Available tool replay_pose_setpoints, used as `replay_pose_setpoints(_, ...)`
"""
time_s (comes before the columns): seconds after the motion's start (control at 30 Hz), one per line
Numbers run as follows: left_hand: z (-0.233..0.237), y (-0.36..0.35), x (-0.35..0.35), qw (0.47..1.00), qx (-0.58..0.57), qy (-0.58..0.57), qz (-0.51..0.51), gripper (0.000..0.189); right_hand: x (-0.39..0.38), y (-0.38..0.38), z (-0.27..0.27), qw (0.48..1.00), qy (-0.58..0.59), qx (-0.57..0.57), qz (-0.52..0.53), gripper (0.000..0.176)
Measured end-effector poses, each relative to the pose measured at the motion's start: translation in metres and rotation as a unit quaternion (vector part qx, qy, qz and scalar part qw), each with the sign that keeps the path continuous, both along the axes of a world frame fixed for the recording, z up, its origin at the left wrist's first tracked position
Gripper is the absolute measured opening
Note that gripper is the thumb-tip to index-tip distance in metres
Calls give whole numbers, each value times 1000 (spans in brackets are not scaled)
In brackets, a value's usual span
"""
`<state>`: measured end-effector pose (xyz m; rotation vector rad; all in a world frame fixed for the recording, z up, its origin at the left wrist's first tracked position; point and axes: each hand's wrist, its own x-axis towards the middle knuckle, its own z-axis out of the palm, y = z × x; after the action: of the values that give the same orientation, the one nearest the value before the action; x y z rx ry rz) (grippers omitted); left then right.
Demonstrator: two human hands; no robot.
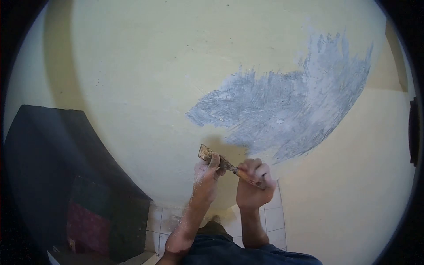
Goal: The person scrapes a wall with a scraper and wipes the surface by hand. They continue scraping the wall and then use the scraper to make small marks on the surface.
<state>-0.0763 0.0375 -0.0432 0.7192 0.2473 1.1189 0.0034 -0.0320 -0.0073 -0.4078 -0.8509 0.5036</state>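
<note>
A scraper (pixel 229 167) with a stained, crusted blade and a wooden handle is held in front of the wall, its blade tilted up to the left. My right hand (pixel 256 176) is closed around the handle. My left hand (pixel 208 170), dusted with pale powder, grips the scraper near its blade, the thumb lying over the metal. Behind the tool stands a pale yellow wall (pixel 145 101). Up and to the right is a grey-white scraped patch (pixel 274 106) with ragged, streaky edges. The blade looks apart from the wall.
At right, another cream wall (pixel 340 176) meets this one in a corner. A dark opening (pixel 39 154) fills the lower left, with a dark red patterned panel (pixel 88 225) inside. White floor tiles (pixel 274 216) lie below, some dusty. At the far right edge is a dark object (pixel 413 132).
</note>
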Motion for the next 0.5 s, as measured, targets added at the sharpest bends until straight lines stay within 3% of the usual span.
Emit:
replay_pose_setpoints(0.03,1,0,2,1000,-11,4,10,22,1,-4,-1,994,-53,-70,-62,31)
replay_pose_setpoints(0.13,2,1,8,1000,-8,0,7,19,11,-17,-14,989,-2,-150,-11,35)
replay_pose_setpoints(0.23,-3,-6,20,999,-34,-22,-20,16,4,-24,-21,980,150,-102,83,37)
replay_pose_setpoints(0.33,-5,-3,15,997,-58,-1,-43,15,24,-25,-33,992,29,-9,122,41)
replay_pose_setpoints(0.43,-12,9,-1,998,-41,25,-39,14,23,-29,-15,983,-58,-172,-4,37)
replay_pose_setpoints(0.5,-15,14,-4,999,-22,41,-22,14,24,-36,-16,933,-149,-326,44,33)
